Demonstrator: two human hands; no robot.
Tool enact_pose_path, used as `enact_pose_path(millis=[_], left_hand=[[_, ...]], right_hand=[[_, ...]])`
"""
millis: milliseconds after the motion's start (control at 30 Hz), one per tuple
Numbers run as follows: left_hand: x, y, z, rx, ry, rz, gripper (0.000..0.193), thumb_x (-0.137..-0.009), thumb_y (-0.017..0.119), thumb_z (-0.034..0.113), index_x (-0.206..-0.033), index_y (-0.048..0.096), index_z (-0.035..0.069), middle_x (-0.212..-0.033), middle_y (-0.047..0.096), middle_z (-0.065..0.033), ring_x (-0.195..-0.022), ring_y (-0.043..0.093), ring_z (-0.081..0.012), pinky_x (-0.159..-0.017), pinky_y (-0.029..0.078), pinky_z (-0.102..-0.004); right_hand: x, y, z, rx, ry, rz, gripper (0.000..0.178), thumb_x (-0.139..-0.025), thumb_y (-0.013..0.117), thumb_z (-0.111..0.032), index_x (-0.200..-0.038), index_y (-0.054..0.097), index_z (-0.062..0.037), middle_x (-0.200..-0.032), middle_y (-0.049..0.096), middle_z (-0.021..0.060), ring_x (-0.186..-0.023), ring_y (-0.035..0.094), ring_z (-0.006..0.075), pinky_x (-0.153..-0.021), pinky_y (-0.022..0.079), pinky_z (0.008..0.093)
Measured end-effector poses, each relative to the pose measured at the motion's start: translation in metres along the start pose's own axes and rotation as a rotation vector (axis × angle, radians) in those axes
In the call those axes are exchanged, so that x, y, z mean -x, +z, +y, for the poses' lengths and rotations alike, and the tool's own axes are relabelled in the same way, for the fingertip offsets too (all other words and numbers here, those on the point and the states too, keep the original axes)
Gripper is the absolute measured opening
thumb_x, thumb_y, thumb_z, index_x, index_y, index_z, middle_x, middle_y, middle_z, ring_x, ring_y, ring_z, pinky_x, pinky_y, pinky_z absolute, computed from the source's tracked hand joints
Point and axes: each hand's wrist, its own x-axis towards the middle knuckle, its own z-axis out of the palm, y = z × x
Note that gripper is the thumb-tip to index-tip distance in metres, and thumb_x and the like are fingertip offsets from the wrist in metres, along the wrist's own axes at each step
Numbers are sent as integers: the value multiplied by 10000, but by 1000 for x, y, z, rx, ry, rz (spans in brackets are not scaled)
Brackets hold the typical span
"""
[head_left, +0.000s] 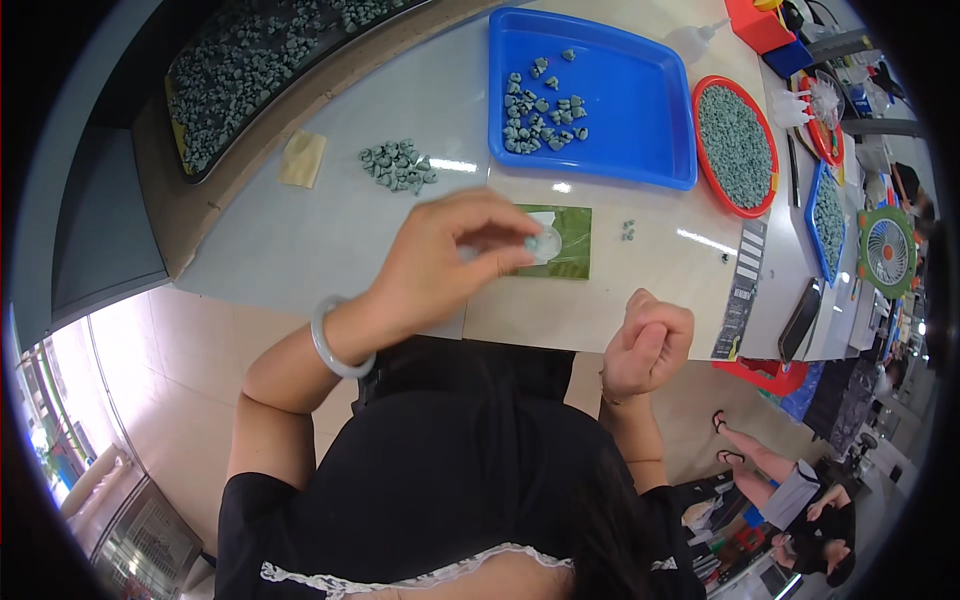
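My left hand (440, 252), a pale bangle (336, 338) on its wrist, reaches over a green mat (574, 262). Its thumb and forefinger pinch a small pale green piece (532, 243), somewhat blurred. Under the fingertips lies a round whitish, see-through dish (549, 245) on the mat, partly covered by the hand. My right hand (648, 345) is curled into a fist at the table's front edge; anything inside it is hidden. Between the two hands and further back sit a few tiny green pieces (628, 230). A pile of larger grey-green pieces (398, 165) lies beyond my left hand.
A blue tray (640, 110) with grey-green pieces stands behind the mat. Right of it are a full red round basket (698, 150), a dark printed strip (740, 290) and a black oblong object (800, 320). A dark tray (190, 170) fills the far left. Another person (815, 520) sits lower right.
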Motion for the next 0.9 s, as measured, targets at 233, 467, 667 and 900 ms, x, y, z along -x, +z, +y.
enact_pose_path(millis=[233,467,667,900], left_hand=[[-68,-41,5,-347,19,76,192,-775,612,86,-948,618,4,-846,623,-55,-760,584,-103,-688,457,-221],[-58,-81,21,-1123,29,134,131,-695,639,99,-808,635,32,-790,624,-83,-709,582,-200,-649,447,-313],[-47,-69,2,-1173,62,154,83,-656,635,61,-725,610,23,-725,593,-100,-699,564,-266,-633,442,-346],[-48,-58,-6,-957,76,276,162,-715,579,-40,-866,599,14,-807,571,-95,-732,597,-196,-648,457,-269]], right_hand=[[-8,6,7,218,157,166,90,-845,493,-27,-926,485,10,-657,500,27,-518,412,59,-490,346,196],[0,-41,5,289,438,138,61,-830,546,-43,-823,549,17,-632,524,11,-531,448,58,-513,363,163],[-29,-61,29,555,391,90,99,-823,553,-63,-886,579,9,-687,545,18,-586,481,63,-520,382,179],[-53,-66,36,739,365,-195,79,-769,571,-24,-837,596,7,-782,582,73,-665,553,139,-583,443,236]])
